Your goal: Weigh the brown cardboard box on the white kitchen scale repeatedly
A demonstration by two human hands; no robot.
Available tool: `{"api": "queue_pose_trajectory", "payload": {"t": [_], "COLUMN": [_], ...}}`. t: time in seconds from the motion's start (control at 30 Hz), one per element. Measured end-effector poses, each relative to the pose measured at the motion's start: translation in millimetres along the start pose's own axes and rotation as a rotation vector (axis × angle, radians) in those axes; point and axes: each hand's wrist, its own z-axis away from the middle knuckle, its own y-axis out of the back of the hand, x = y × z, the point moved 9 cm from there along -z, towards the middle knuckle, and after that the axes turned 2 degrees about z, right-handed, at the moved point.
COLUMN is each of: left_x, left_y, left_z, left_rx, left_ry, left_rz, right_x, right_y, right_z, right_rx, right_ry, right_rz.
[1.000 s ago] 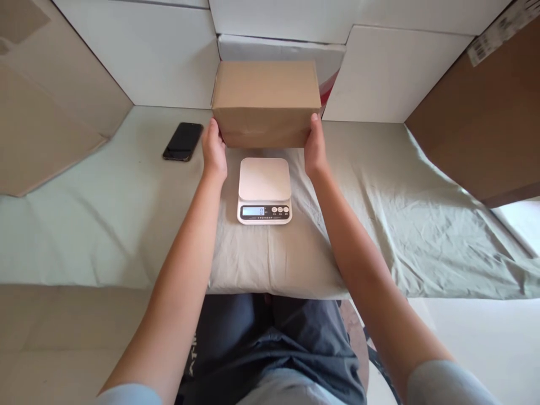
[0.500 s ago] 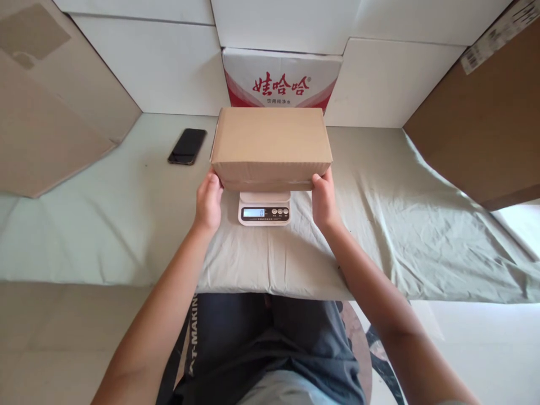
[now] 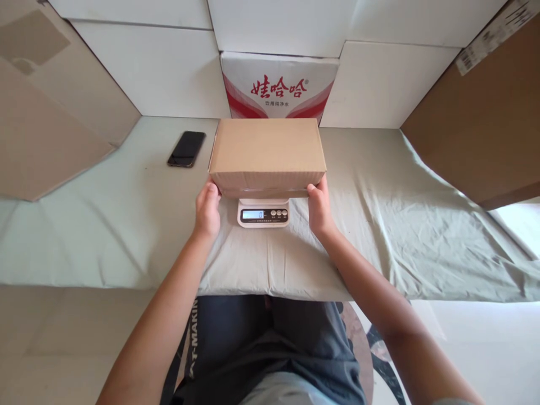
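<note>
A brown cardboard box (image 3: pixel 268 146) is held level between my two hands, over a white digital scale (image 3: pixel 264 222). My left hand (image 3: pixel 208 208) grips the box's left front lower corner, its fingers mostly hidden by the box. At the right front corner, my right hand (image 3: pixel 319 208) is closed on it with the thumb on the front face. Only the front of the scale shows, its lit display reading 0 beside several buttons. The box covers the weighing plate, and I cannot tell whether the two touch.
A black phone (image 3: pixel 187 149) lies left of the box on the pale green cloth (image 3: pixel 126 225). Behind stand white panels (image 3: pixel 177 67) and a white and red carton (image 3: pixel 280 84). Large brown cartons flank the cloth at left (image 3: pixel 54 118) and right (image 3: pixel 476 118).
The box has come down a little, closer to the scale, with both hands moving along with it. The scale display still reads 0.
</note>
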Motion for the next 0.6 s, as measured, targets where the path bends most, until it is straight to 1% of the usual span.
{"api": "queue_pose_trajectory", "payload": {"t": [0.2,0.43,0.6], "left_x": [0.9,1.9,1.6], "left_y": [0.4,-0.4,0.2], "left_z": [0.3,0.2,-0.5], "left_rx": [-0.008,0.001,0.010], "left_ry": [-0.004,0.011,0.017], "left_rz": [0.005,-0.020,-0.029], "right_x": [6.9,10.6,10.7], "right_y": [4.3,6.0,5.1], "right_z": [-3.3,-3.6,-4.7], "right_rx": [0.026,0.045,0.018], "right_ry": [-0.013,-0.036,-0.025], "right_rz": [-0.035,-0.007,-0.014]}}
